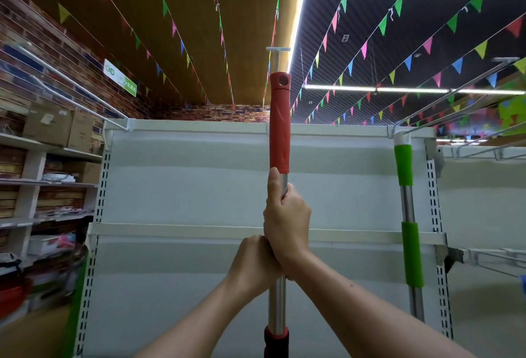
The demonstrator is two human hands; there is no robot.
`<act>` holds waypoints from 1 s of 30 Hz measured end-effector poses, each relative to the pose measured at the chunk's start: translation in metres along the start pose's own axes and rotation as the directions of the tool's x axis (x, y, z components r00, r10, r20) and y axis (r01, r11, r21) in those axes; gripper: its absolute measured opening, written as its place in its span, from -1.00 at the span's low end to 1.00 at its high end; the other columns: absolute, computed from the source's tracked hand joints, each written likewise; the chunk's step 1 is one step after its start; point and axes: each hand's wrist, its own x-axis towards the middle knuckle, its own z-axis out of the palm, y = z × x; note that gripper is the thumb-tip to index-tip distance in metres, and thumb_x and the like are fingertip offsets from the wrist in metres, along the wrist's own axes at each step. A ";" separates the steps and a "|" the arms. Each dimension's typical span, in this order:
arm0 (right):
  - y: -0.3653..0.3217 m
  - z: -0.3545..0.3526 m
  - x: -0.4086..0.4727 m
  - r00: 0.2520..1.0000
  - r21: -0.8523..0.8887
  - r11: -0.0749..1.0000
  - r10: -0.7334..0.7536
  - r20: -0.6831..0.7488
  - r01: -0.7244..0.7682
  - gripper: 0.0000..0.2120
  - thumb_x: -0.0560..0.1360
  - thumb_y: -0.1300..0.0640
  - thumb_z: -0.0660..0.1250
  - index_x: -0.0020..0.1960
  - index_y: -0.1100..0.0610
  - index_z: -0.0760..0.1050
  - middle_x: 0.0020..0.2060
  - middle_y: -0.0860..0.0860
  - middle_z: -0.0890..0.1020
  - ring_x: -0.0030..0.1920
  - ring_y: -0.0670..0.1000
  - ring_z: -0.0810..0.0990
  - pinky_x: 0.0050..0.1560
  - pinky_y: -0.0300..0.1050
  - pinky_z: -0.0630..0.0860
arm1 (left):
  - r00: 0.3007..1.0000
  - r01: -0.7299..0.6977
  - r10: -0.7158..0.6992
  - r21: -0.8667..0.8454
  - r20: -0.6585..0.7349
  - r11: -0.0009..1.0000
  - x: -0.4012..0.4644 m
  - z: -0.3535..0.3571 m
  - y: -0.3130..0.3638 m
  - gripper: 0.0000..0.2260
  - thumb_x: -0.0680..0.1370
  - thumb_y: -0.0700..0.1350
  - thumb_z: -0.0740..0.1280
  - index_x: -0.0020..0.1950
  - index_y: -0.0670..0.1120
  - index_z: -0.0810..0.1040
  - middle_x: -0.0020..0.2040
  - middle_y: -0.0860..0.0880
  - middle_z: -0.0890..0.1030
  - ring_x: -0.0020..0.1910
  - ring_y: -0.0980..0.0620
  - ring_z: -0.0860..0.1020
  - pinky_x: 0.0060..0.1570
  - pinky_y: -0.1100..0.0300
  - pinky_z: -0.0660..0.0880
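Red-gripped silver metal pole [280, 130] stands upright at centre; your right hand [287, 221] clamps it, your left hand [253, 263] clamps it just below, touching. One green-gripped silver pole [404, 164] leans at 3 o'clock on the white metal shelf unit [185, 187]. Green sign [121, 77] at 10 o'clock: writing unreadable.
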 end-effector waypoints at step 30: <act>0.006 0.001 -0.011 1.000 -0.059 0.998 0.027 0.017 -0.026 -0.54 0.55 -0.26 0.04 -0.32 0.07 0.29 -0.44 -0.01 0.44 -0.40 -0.01 0.42 -0.31 -0.06 0.37 | 0.994 0.007 -0.004 -0.025 0.110 1.000 -0.011 -0.002 0.000 -0.79 0.56 -0.23 0.21 0.00 -0.27 0.63 0.01 -0.20 0.67 0.05 -0.06 0.60 -0.15 0.34 0.37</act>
